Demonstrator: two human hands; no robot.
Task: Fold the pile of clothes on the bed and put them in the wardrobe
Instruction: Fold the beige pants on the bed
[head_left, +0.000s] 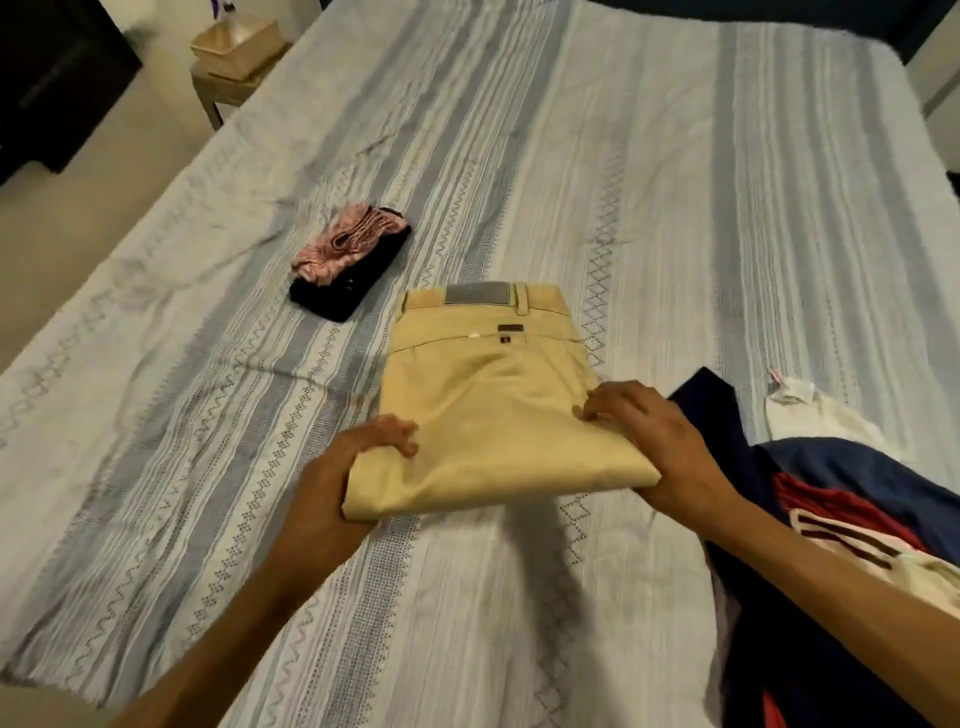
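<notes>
Striped bedspread (519, 156) carries folded beige trousers (483, 405), waistband at far end. Left hand (337, 478) grips their near-left corner, right hand (660, 447) pinches the near-right edge; near fold lifted. Unfolded clothes pile (841, 519) just right of trousers.

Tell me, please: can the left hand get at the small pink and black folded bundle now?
Probably not right away: the left hand grips the folded beige trousers. Once it lets go, bare bedspread leaves the way to the pink and black bundle open.
</notes>
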